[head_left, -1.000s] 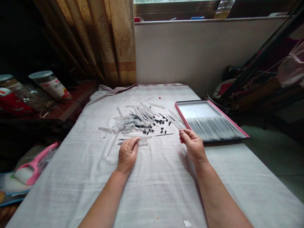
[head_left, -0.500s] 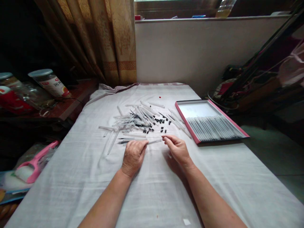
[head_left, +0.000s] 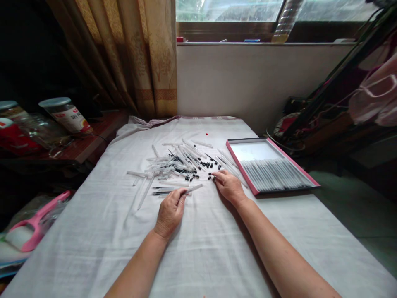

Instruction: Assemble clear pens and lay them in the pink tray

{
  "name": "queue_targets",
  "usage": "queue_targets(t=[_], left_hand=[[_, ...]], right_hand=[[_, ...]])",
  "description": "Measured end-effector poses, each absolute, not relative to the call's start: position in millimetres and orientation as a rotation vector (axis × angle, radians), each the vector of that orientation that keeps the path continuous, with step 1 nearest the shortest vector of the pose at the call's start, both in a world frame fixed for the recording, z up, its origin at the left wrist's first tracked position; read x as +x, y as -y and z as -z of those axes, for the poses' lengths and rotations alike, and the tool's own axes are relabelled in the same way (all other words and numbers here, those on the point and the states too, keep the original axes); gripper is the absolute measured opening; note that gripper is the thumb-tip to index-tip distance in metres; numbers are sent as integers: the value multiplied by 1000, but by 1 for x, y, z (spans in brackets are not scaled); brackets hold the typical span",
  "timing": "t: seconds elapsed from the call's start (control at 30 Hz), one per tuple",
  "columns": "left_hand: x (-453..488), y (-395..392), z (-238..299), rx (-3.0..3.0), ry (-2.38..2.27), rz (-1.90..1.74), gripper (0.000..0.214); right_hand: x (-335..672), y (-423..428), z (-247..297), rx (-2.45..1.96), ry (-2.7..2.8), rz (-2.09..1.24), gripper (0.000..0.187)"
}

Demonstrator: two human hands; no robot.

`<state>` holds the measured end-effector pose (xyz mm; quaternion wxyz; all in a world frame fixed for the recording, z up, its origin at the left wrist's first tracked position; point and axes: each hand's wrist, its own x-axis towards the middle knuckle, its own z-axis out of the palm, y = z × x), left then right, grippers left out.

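My left hand [head_left: 171, 209] is closed, its thumb and fingertips pinching a slim clear pen barrel [head_left: 194, 188] that points up and to the right. My right hand [head_left: 228, 186] rests at the right side of the pile, fingers stretched and slightly apart at a few small black plugs [head_left: 209, 178]. One plug shows right by its fingertips. More black plugs [head_left: 208, 164] lie scattered just beyond. Behind my left hand spreads a loose pile of clear barrels [head_left: 161, 165], with dark thin refills [head_left: 161, 192] among and in front of them.
To the right lies a shallow pink-edged box [head_left: 252, 182] holding a row of barrels with dark ends. A white cloth [head_left: 198, 256] covers the table. A tiny red piece [head_left: 207, 134] sits farther back. Pink scissors [head_left: 37, 225] are at the left, and jars [head_left: 66, 116] stand on a side table.
My right hand has moved away from the barrel's end, out to the black plugs. My left hand keeps its barrel, now tilted a bit more. The view has tipped upward.
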<state>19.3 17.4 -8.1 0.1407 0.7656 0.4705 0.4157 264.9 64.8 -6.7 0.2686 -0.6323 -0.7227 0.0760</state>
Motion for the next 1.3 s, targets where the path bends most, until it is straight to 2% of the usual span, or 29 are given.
queue_targets(t=[0.13,0.23,0.43,0.57,0.77,0.93,1.3], left_hand=[[19,-17,8,2178,-1355,-1196,21],[18,-17,8,2165,-1358,-1183,21],[18,-17,12,2196,-1347,-1143,22],[19,-16,11,2256,-1335,-1093,23],[20,-14,8,2344,-1321,-1011,22],[21,-13,6,2379,-1315,-1009,22],[20,-13,4,2416,-1284,-977,23]], right_hand=[[264,-70,6,-1720,2037,-160,17],[261,-62,4,-1687,1847,-260,15],[244,-20,-3,-1416,1223,-944,33],[236,-5,-9,-1350,1004,-1199,35],[234,-6,-9,-1311,980,-1237,26],[232,-6,-8,-1266,1039,-1275,26],[233,-3,-3,-1286,1240,-1109,23]])
